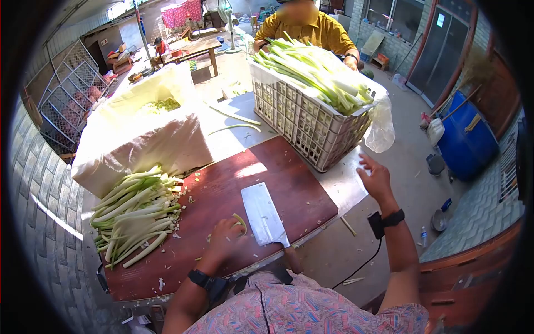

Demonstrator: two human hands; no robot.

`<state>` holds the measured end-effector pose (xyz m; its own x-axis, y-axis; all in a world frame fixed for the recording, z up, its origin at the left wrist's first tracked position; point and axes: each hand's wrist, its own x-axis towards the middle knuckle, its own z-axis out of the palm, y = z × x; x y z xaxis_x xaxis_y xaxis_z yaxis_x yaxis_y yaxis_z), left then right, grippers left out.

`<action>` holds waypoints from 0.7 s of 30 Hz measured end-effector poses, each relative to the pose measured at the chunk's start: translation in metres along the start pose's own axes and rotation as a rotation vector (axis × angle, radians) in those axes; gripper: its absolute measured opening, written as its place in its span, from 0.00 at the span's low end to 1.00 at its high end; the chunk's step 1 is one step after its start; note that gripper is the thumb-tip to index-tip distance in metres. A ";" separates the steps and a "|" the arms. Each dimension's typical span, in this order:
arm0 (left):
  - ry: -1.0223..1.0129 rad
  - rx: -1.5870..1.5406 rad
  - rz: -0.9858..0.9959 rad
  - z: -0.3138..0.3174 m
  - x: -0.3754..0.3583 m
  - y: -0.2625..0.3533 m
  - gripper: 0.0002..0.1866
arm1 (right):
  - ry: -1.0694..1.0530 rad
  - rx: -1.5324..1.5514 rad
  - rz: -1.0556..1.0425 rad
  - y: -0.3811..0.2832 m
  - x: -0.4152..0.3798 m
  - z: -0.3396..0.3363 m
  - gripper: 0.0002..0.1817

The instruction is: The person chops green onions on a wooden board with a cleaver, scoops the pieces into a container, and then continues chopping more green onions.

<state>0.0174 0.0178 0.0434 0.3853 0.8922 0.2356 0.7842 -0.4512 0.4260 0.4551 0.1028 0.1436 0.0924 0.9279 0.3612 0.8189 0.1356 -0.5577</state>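
My left hand (225, 238) is low over the red-brown cutting board (300, 192), smeared by motion. Beside its fingers is a curved green stalk scrap (241, 222); whether the hand grips it I cannot make out. A broad cleaver (261, 214) lies flat to its right, handle over the board's front edge. My right hand (376, 178) is raised off the board's right side with fingers apart, holding nothing, near the lower corner of a plastic crate (308, 125). Long pale green stalks (314, 72) heap above the crate's rim. More trimmed stalks (136, 214) lie piled on the board's left.
A co-worker in a yellow shirt (328, 33) stands behind the crate. A cloth-lined box (144, 133) with green pieces inside stands at the back left. Loose stalks (236, 116) lie on the table between them. A blue barrel (467, 136) lies at right.
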 end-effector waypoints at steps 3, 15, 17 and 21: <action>-0.009 0.033 -0.044 0.002 0.003 0.005 0.13 | 0.163 -0.199 -0.228 0.018 0.043 -0.028 0.32; 0.021 0.056 -0.198 0.015 0.009 0.015 0.18 | 0.221 -0.337 -0.650 -0.005 0.144 -0.024 0.14; 0.043 0.052 -0.212 0.015 0.005 0.021 0.20 | 0.266 -0.270 -0.709 -0.005 0.149 -0.018 0.10; 0.094 0.133 -0.239 0.021 0.003 0.034 0.25 | 0.169 -0.274 -0.680 0.005 0.160 -0.013 0.11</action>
<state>0.0557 0.0058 0.0401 0.1401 0.9642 0.2250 0.9065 -0.2163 0.3625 0.4814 0.2473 0.2079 -0.4164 0.6020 0.6813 0.8363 0.5476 0.0273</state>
